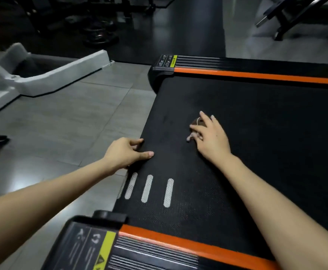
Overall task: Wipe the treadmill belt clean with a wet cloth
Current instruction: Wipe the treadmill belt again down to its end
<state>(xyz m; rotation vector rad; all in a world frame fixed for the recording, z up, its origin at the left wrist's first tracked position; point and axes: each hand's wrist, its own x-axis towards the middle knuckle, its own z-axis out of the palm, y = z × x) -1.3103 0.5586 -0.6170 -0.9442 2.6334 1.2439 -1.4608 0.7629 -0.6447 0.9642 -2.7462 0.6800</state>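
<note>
The right hand (212, 137) lay flat on the treadmill belt (256, 133). Its fingers were spread out and nearly straight. They pressed down on a small brown cloth (197, 122), and a pale bit of the cloth stuck out under the fingers. The cloth sat on the belt, near the end of it and about halfway across.

The left hand (124, 152) held the end edge of the belt. The thumb lay on top and the fingers were bent at the edge, so it looked like it was holding the belt steady.

Just behind the left hand were three white stripes (147, 189) on the belt. An orange rail (256, 76) ran along the far side and another ran along the near side. Beside the treadmill was a grey tiled floor (71, 117) with a white machine base (61, 73) on it.

The wiping looked like it was under way. The belt was dark and dull, and no wet trail showed, so I could not tell how much was clean. A faint smudge near the end edge looked not yet wiped.
</note>
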